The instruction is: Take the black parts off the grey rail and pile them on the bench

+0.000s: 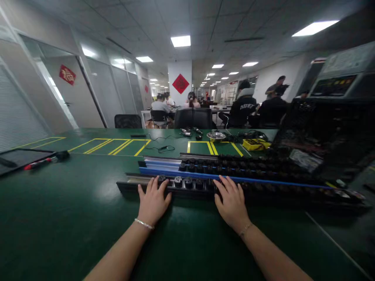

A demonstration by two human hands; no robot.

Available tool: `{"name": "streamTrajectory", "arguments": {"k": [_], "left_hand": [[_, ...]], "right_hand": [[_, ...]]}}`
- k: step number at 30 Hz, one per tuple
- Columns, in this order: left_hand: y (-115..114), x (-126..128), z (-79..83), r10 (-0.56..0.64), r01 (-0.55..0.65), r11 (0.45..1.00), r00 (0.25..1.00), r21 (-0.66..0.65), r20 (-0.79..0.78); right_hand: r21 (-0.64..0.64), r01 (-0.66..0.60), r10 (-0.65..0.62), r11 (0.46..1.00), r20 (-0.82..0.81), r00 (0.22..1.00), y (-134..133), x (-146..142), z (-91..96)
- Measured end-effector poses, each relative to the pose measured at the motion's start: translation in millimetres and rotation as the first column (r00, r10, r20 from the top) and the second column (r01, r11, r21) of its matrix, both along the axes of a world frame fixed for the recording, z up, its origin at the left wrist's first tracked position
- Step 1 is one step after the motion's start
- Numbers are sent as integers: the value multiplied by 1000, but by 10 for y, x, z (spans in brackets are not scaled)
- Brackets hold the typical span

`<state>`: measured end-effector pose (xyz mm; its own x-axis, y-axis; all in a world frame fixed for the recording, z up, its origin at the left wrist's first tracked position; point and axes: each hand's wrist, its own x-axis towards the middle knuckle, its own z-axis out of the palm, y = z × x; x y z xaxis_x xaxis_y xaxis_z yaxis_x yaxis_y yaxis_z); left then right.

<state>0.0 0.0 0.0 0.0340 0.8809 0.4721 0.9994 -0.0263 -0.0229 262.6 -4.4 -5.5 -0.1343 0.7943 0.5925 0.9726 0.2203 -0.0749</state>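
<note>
Both forearms reach forward over the green desk [73,226], palms down. The left hand [154,203] is loosely spread, its fingertips on the near black rail [124,187] toward that rail's left end; the right hand [233,201] is likewise spread, its fingertips over the same rail farther along. Whether either presses down, I cannot tell. The rail lies directly ahead of both palms, its long axis running left to right, across the line of the forearms, so neither hand is clearly nearer. Round black parts [188,182] stand in a row along it between the hands. Just beyond lies a blue rail [159,170], roughly parallel. Farther back sit a yellow bundle [256,144] and a metal bowl [216,136].
</note>
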Motion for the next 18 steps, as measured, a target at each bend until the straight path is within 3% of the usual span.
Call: {"name": "streamTrajectory", "arguments": {"k": [18], "left_hand": [[50, -73, 12, 41, -37, 998, 996, -53, 74]], "right_hand": [[-33, 12, -12, 999, -10, 1000, 4, -11, 16]]}}
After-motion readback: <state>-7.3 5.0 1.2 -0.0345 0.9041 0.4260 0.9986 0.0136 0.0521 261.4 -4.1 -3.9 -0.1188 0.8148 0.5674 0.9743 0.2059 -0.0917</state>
